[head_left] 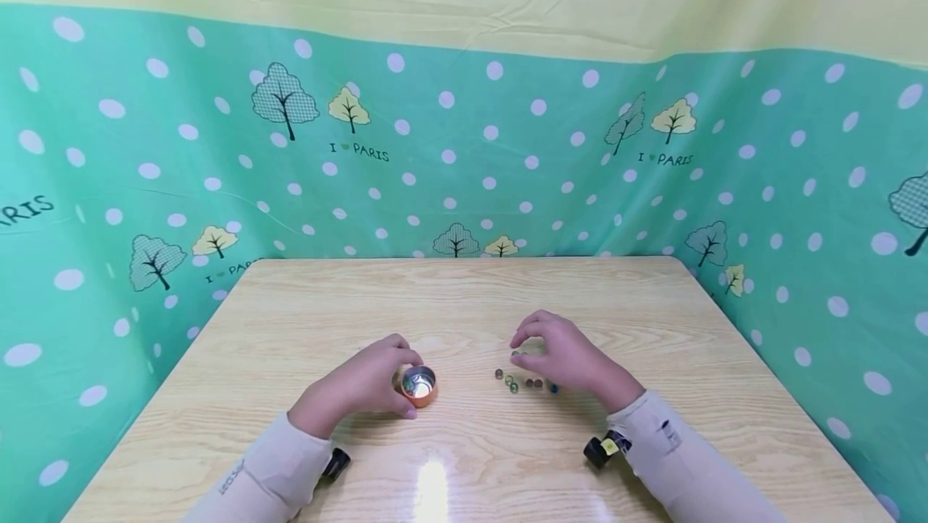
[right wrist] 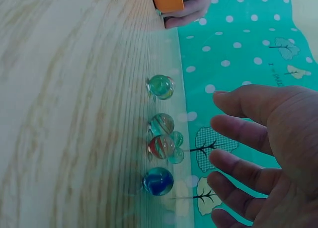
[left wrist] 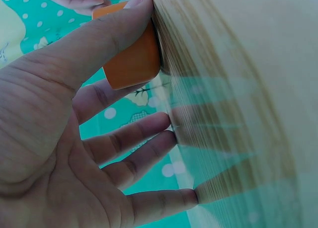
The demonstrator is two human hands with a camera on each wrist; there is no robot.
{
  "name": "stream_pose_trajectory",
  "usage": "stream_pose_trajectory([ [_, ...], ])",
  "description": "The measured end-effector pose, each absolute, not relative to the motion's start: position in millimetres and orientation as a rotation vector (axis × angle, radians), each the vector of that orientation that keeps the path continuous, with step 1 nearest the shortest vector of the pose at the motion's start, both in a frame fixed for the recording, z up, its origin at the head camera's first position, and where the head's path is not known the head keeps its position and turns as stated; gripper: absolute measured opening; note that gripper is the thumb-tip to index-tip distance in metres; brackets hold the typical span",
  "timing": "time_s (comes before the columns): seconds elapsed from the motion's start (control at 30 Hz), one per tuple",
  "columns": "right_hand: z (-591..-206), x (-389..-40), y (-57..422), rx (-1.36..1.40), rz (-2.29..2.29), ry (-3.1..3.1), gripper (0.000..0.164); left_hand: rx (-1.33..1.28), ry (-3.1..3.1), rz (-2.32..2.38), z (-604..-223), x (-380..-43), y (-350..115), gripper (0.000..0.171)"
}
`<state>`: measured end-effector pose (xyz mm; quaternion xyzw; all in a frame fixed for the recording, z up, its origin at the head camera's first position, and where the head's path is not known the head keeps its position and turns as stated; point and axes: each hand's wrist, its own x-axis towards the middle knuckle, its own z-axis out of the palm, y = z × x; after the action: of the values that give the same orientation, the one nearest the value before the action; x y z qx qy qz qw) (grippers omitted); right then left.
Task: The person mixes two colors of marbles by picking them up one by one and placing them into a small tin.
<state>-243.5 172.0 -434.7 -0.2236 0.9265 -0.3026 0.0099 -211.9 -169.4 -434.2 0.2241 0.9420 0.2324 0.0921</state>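
My left hand (head_left: pixel 366 379) holds a small orange cup (left wrist: pixel 134 64) between thumb and forefinger as it stands on the table. The left wrist view shows the other fingers spread, their tips at the tabletop. Inside, the cup looks silvery, with what seem to be a few marbles at the bottom. Over a loose group of glass marbles hovers my right hand (head_left: pixel 564 354), fingers apart and nothing held. In the right wrist view a blue marble (right wrist: pixel 158 181), a reddish marble (right wrist: pixel 161 146) and a green marble (right wrist: pixel 160 85) lie on the table below it.
The light wood-grain table (head_left: pixel 464 305) reaches back to a green dotted curtain (head_left: pixel 464 184) that also hangs along both sides. Black wrist cameras, the left camera (head_left: pixel 336 465) and the right camera (head_left: pixel 598 453), sit at the sleeve cuffs.
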Motion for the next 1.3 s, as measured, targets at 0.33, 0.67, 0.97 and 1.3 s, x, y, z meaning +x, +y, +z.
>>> stream_pose_trajectory([
  [0.33, -437.9, -249.9, 182.1, -0.711, -0.925, 2.901, 0.017, 0.649, 2.799, 0.688, -433.1, -211.2, -168.0, 0.061],
  [0.67, -443.2, -254.5, 189.0, -0.65, -0.952, 2.858, 0.015, 0.669, 2.795, 0.684, -434.8, -211.5, -169.3, 0.06],
  [0.97, -445.0, -257.1, 193.6, -0.667, -0.941, 2.871, 0.014, 0.673, 2.799, 0.678, -434.6, -211.8, -168.4, 0.062],
  [1.3, -447.3, -261.5, 199.8, -0.679, -0.978, 2.84, 0.014, 0.662, 2.805, 0.671, -436.1, -214.0, -169.5, 0.061],
])
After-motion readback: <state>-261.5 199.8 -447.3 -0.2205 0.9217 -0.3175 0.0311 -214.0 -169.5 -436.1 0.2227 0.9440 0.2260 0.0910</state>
